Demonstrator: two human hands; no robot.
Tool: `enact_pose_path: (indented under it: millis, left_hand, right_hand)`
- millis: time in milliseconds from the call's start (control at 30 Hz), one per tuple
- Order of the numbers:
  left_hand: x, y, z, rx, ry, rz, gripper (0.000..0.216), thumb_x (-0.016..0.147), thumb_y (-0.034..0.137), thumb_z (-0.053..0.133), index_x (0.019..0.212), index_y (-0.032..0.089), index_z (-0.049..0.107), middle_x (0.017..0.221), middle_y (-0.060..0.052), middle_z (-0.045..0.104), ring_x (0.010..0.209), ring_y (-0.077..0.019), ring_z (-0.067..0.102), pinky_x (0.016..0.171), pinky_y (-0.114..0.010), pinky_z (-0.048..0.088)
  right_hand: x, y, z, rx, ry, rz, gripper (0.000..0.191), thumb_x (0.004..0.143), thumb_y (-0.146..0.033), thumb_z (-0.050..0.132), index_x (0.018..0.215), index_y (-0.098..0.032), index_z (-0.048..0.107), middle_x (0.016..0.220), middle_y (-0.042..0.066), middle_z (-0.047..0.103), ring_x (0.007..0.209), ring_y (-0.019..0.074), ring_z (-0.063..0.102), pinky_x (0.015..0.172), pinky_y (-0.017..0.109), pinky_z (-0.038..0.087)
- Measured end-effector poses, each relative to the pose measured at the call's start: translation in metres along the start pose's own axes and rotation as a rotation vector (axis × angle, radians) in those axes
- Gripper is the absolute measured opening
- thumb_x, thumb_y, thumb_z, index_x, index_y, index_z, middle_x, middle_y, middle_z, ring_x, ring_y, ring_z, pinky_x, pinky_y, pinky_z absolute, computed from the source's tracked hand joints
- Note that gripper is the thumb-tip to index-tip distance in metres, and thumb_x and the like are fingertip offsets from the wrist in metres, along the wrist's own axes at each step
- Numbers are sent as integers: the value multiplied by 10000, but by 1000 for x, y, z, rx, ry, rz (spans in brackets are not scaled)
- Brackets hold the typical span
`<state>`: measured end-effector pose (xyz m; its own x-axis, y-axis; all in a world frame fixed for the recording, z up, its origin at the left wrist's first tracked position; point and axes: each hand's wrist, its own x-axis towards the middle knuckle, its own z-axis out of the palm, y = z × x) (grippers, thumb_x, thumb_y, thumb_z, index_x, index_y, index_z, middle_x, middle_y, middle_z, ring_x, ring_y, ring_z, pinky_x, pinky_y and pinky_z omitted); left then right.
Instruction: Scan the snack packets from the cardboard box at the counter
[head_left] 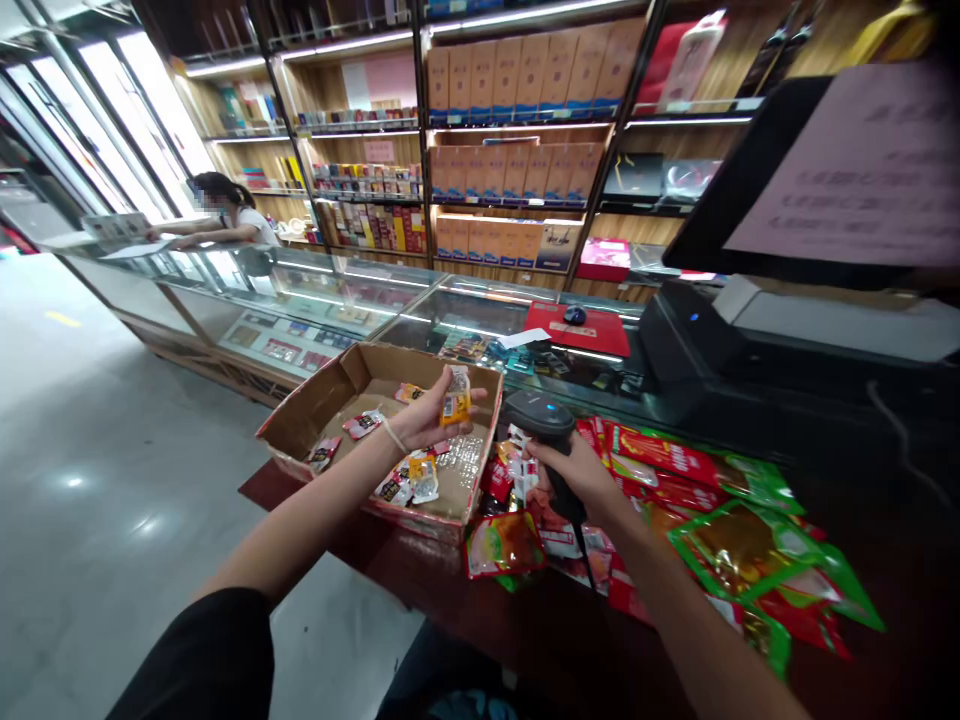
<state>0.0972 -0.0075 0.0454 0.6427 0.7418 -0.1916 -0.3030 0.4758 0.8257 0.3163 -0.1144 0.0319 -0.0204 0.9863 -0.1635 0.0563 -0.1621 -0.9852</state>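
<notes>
My left hand holds a small orange and clear snack packet over an open cardboard box. Several more small packets lie on the floor of that box, among them a yellow one and a red and white one. In my right hand is a black handheld barcode scanner, gripped by its handle. The scanner's head points left toward the packet, with a small blue light on top and a cable hanging below.
Red and green snack bags are piled to the right of the box. A dark monitor and terminal stand at the right. Behind are a glass display counter, a red mat with a mouse, and another person leaning on the counter.
</notes>
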Motion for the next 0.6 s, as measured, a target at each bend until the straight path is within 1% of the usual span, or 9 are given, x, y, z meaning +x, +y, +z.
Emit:
enact_pose_path:
  millis: [67,133,167,267,400,467,500,533,600]
  left_hand:
    - [16,-6,10,-1,36,-19,625,893,678,345,1163,175,601,1042,-126,667,821,-164,641,682,-286,533]
    - [32,-13,19,5,106,-41,576,911,648,352,1179,195,584,1053,-109,667,834,-161,652,728,-315,548]
    - [39,-17,25,18,146,-56,545,916,633,363,1196,214,572,1039,-92,670,816,-154,654,723,-318,550]
    - [55,-27,43,78,217,-82,504,927,598,384,1230,239,566,920,-53,680,717,-136,639,648,-272,535]
    - [62,-32,75,62,172,-79,468,970,519,341,1232,223,592,748,-21,654,569,-105,586,508,-196,470]
    - [65,-34,89,42,157,-104,439,981,485,337,1217,225,601,696,-9,635,480,-82,543,410,-161,387]
    - [68,-35,95,36,168,-112,427,983,471,341,1195,216,610,682,-8,631,448,-74,526,377,-152,349]
    - [72,-37,100,28,197,-110,413,984,456,350,1163,200,621,675,-10,631,430,-67,516,359,-147,327]
    - [81,-42,107,2,302,-91,362,982,407,391,1075,154,633,669,-15,634,425,-62,521,360,-145,345]
  right_hand:
    - [-9,1,-11,-13,57,-12,319,727,-482,710,722,-193,576,387,-26,534,325,125,474,359,230,371]
    - [-17,5,-22,-27,106,-26,350,724,-509,715,749,-189,573,398,-32,535,327,119,464,353,224,364]
    - [-22,6,-27,-33,129,-30,362,724,-518,716,771,-190,571,407,-36,539,328,118,462,351,224,364]
    - [-38,10,-41,-41,189,-35,367,731,-521,713,801,-195,561,437,-38,557,342,122,475,362,230,383]
    - [-58,12,-55,-49,226,-19,347,733,-502,716,779,-196,560,446,-26,567,380,128,506,406,236,407]
    - [-66,15,-62,-36,256,-2,364,721,-510,724,803,-196,559,429,-32,558,370,129,492,401,239,395]
    - [-69,16,-66,-26,271,3,375,715,-514,728,810,-195,557,422,-36,552,362,129,482,397,241,389]
    - [-71,18,-70,-17,285,5,382,711,-519,729,809,-194,555,418,-37,549,356,127,473,393,242,383]
    - [-75,21,-76,-8,310,-2,382,714,-521,726,798,-190,554,423,-33,552,356,122,468,397,244,376]
